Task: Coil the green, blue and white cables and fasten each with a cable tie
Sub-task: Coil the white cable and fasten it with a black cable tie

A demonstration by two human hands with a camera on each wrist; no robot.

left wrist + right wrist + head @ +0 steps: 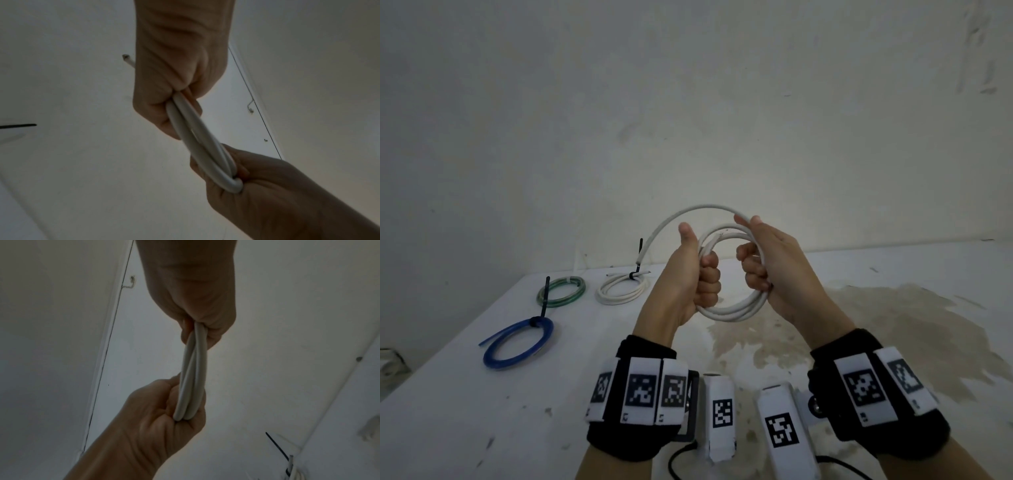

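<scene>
A smooth, faintly glossy white cable (729, 310) is looking plastic-sheathed. Toward the table's (482, 411) far left corner, the blue coil (517, 346) is shining glossily, its black tie (543, 301) showing as matt plastic. The white tabletop is looking matt, scuffed and stained.

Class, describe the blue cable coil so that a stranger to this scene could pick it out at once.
Start at the white table and look to its left side, where three tied coils lie. The blue coil is the nearest of them, in front of the green coil. It alone is blue, with a black tie sticking up.
</scene>
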